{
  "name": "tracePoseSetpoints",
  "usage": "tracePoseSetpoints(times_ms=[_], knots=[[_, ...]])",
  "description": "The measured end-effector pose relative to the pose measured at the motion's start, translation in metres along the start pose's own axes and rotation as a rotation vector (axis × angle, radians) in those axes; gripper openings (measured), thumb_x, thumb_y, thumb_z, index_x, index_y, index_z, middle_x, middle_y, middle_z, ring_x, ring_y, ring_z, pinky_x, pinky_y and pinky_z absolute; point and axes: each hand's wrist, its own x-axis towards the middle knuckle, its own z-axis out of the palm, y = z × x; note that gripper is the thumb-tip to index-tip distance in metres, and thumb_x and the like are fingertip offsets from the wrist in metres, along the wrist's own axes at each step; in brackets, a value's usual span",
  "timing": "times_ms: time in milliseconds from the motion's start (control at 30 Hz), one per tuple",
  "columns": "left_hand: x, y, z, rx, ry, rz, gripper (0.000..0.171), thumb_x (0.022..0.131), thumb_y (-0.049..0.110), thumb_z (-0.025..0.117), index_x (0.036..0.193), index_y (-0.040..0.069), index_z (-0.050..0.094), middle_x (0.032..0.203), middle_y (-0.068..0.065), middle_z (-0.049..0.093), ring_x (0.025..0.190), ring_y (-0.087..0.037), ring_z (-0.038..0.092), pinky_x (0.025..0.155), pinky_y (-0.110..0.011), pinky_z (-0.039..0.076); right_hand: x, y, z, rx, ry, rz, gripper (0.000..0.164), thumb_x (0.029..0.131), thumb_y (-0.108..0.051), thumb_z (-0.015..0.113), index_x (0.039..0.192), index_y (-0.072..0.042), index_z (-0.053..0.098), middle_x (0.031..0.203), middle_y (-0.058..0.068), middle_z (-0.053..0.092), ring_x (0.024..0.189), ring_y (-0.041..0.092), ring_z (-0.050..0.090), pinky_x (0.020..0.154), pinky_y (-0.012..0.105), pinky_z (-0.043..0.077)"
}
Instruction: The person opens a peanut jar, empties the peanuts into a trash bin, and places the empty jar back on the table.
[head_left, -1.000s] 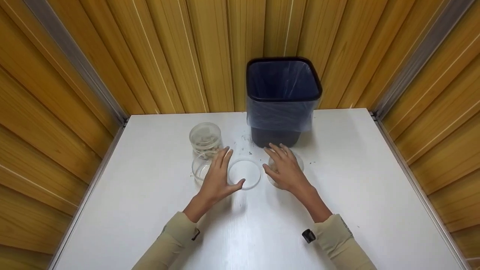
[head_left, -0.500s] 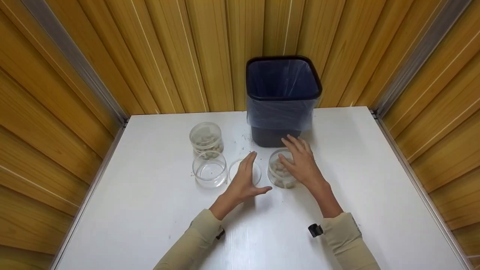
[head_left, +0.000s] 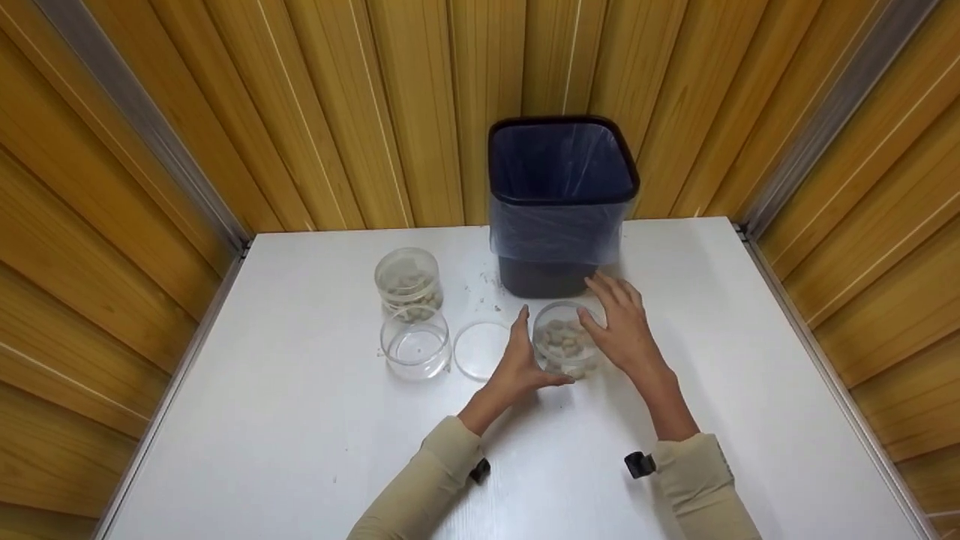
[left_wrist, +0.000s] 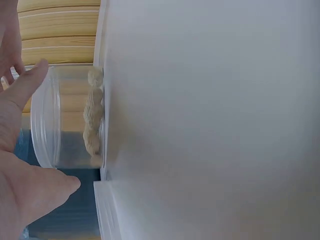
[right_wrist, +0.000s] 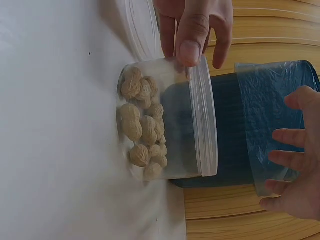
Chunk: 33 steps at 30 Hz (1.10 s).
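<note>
A clear round jar (head_left: 559, 352) stands upright on the white table in the head view. Several unshelled peanuts (right_wrist: 132, 122) lie at its bottom, and a translucent lid (right_wrist: 204, 117) caps it. My left hand (head_left: 517, 367) is at the jar's left side, thumb and fingers spread around it; whether they press on it is unclear. Over the jar's right side my right hand (head_left: 624, 330) hovers with fingers spread; the right wrist view shows it apart from the lid. On the left is an uncapped clear jar (head_left: 417, 352), with a loose round lid (head_left: 478, 351) between the two jars.
Another capped jar (head_left: 409, 281) with peanuts stands behind the uncapped one. A dark bin (head_left: 551, 277) with a translucent bag liner is at the back of the table. Small crumbs (head_left: 496, 308) lie in front of it. Wood-patterned panels (head_left: 337, 112) enclose the table.
My left hand has moved right, from beside the uncapped jar, across the loose lid, to the peanut jar. My right hand has shifted right, uncovering more of that jar.
</note>
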Motion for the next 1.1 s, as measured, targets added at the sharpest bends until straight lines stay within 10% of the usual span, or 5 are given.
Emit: tracePoseSetpoints(times_ms=[700,1100], knots=[[0.012,0.001,0.022,-0.160,0.126,-0.068,0.127,0.049,-0.001,0.098,0.151,-0.010,0.022,0.149,-0.031,0.041,0.140,-0.043,0.041,0.121,-0.047,0.029,-0.005,0.021,-0.013,0.026,-0.009,0.126,0.058,0.103,-0.030,0.057,0.152,-0.001,0.043,0.161,0.021,0.033,0.149,0.047,0.019,0.120,0.063,0.018],[0.012,0.009,0.029,0.049,0.183,-0.080,0.116,0.045,0.019,0.104,0.142,-0.001,0.042,0.134,-0.018,0.044,0.125,-0.033,0.039,0.108,-0.046,0.043,-0.008,0.023,-0.013,0.037,0.015,0.120,0.058,0.103,-0.030,0.058,0.149,0.001,0.045,0.159,0.023,0.034,0.147,0.046,0.022,0.119,0.063,0.020]])
